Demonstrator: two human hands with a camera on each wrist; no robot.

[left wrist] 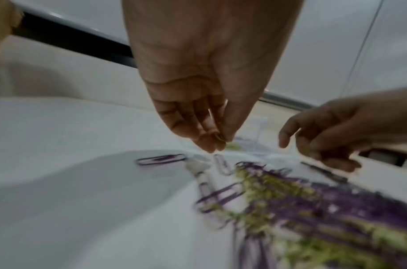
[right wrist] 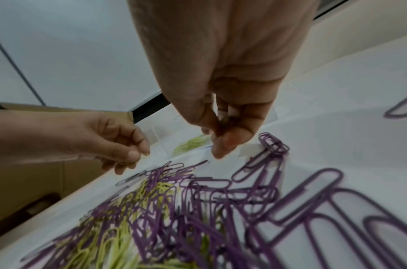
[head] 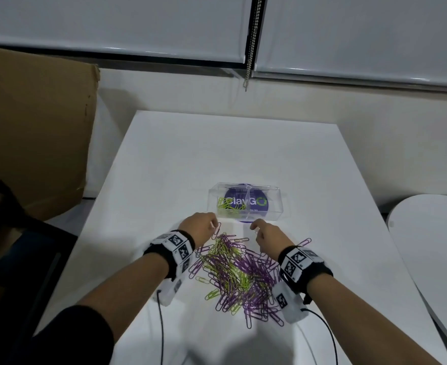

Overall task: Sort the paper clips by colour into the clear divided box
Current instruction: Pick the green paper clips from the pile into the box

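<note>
A heap of purple and green paper clips (head: 238, 272) lies on the white table (head: 243, 148), between my wrists. Behind it stands the clear divided box (head: 275, 204), with green clips (head: 229, 205) in its left compartment. My left hand (head: 213, 225) hovers at the heap's far left edge and pinches a green clip (left wrist: 219, 137) between thumb and fingertips. My right hand (head: 254, 229) hovers at the heap's far right, in front of the box. Its thumb and fingers pinch a small dark clip (right wrist: 223, 122), seemingly purple. Both hands are above the table, short of the box.
A purple round logo disc (head: 263, 204) lies under the box. A brown cardboard box (head: 33, 127) stands at the left, with a black chair (head: 11, 233) below it. A round white table (head: 427, 246) sits at the right. Black cables (head: 160, 325) trail from both wrist cameras.
</note>
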